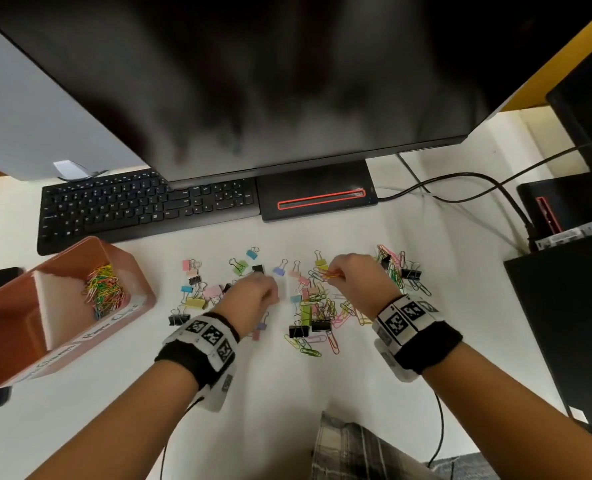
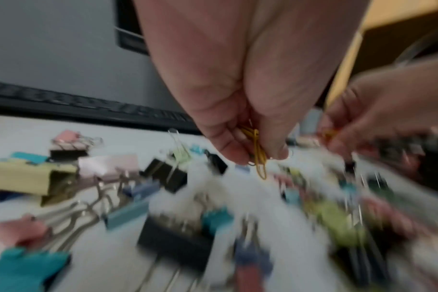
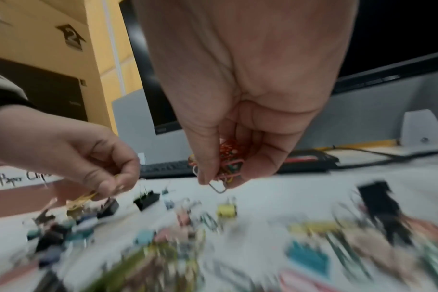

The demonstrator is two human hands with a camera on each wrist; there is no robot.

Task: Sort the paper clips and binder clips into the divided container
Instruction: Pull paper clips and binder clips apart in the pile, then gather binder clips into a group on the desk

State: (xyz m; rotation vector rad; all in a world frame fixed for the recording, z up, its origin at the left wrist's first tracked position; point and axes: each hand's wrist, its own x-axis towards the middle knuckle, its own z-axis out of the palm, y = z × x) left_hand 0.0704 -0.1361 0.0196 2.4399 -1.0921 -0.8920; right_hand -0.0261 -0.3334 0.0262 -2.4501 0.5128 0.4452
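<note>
Coloured paper clips [image 1: 325, 306] and binder clips [image 1: 197, 299] lie mixed on the white desk. My left hand [image 1: 258, 289] hovers over the left group and pinches yellow paper clips [image 2: 259, 158]. My right hand [image 1: 348, 271] hangs over the right group, its curled fingers gripping a bunch of red, green and silver paper clips [image 3: 228, 168]. The brown divided container [image 1: 138, 271] stands at the left. Its far compartment holds many paper clips [image 1: 104, 289]; the near compartment [image 1: 7, 323] looks bare.
A black keyboard [image 1: 131, 209] and the monitor base [image 1: 315, 195] lie behind the clips. A large monitor [image 1: 253, 81] overhangs the desk. Cables [image 1: 460, 188] and black boxes [image 1: 564, 289] stand at the right.
</note>
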